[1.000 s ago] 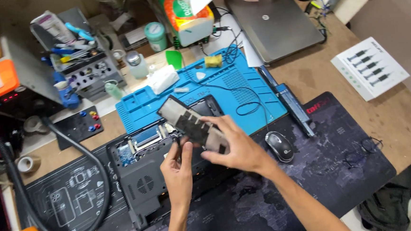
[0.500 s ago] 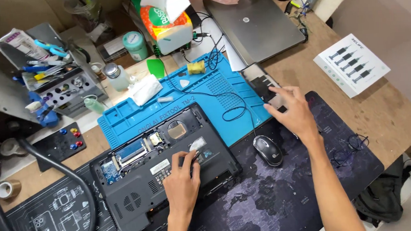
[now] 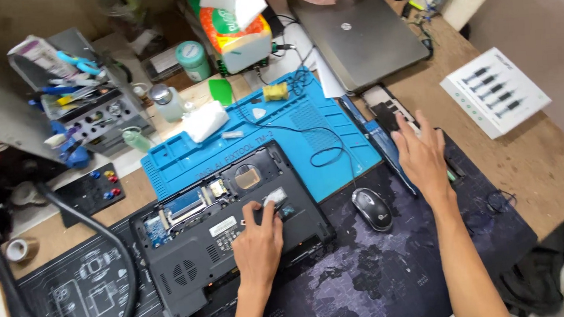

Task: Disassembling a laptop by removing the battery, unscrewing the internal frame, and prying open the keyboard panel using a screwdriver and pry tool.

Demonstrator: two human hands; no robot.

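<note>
An opened black laptop base [image 3: 190, 262] lies bottom-up, partly on a blue work mat [image 3: 306, 121] and partly on a dark desk mat [image 3: 381, 283], with its boards and slots exposed. My left hand [image 3: 258, 241] rests on the base, fingertips at a small silver part [image 3: 274, 197] inside the open bay. My right hand [image 3: 422, 153] lies flat with its fingers spread on a dark removed cover panel [image 3: 383, 103], which sits to the right of the blue mat. Most of that panel is hidden under the hand.
A black mouse [image 3: 372, 208] sits between my hands. A closed grey laptop [image 3: 359, 36] and a tissue box [image 3: 238, 34] stand at the back. To the right is a white box [image 3: 493, 91], to the left a tool rack [image 3: 87, 112] and a thick black hose [image 3: 105, 254].
Both hands held the dark cover panel above the laptop base. My right hand then carried it right and laid it down beside the blue mat. My left hand dropped onto the base.
</note>
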